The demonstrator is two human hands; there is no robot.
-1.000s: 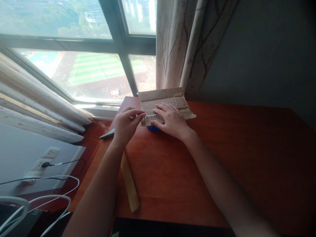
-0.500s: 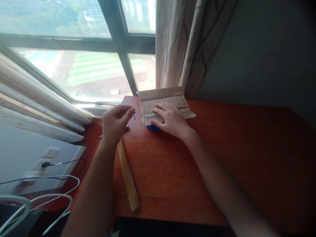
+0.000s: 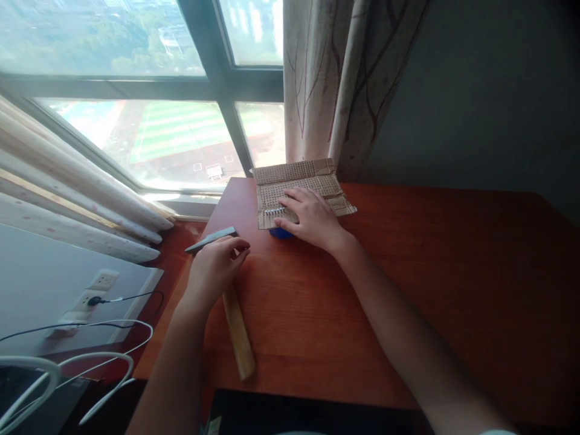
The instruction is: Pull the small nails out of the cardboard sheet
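Over at the far left, looping white cables [image 3: 90, 362] are hanging below a white wall socket [image 3: 102, 283] with a dark plug sitting in it. The reddish-brown wooden table [image 3: 408, 290] is standing under the window, and near its left edge a hammer with a pale wooden handle [image 3: 238, 338] and a dark metal head [image 3: 211, 239] is lying with the handle pointing back towards the person.

The left hand [image 3: 217, 269] is resting on the top of that handle, just below the head. Its fingers are curled in with the thumb close against them, and I cannot tell whether they are actually gripping the wood or anything small.

Further right, at the back of the table by the window, a brown perforated cardboard sheet [image 3: 299, 175] is lying partly on a small blue object [image 3: 280, 233] that is peeking out beneath its near edge. A short row of small metal nails [image 3: 273, 211] is standing in the holes. The right hand [image 3: 310, 220] is lying flat on the cardboard, fingers spread apart and clasping nothing, with its fingertips just beside the nails.

Behind the cardboard, a cream curtain with a branch pattern [image 3: 335, 84] is hanging against the grey wall.
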